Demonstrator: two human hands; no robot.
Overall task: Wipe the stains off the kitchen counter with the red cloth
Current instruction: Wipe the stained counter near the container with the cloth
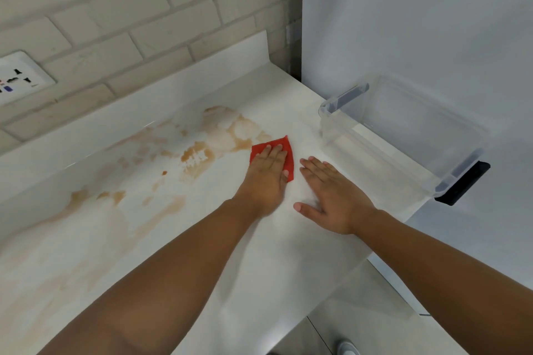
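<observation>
The left hand (266,179) lies flat, fingers straight and together, pressing on the small red cloth (290,167), whose corners show past the fingertips and beside the thumb. The right hand (331,196) rests palm-down just right of it on the white stone kitchen counter (245,268), fingers straight, thumb spread, holding nothing. The cloth sits at the right edge of the brown smeared stains (199,157), which spread away left of the left hand. Right of the right hand, near but apart, stands a clear rectangular plastic box (403,135); its see-through floor shows the counter beneath. The counter's front edge passes under the right forearm; its raised back lip (173,89) lies beyond the fingertips.
</observation>
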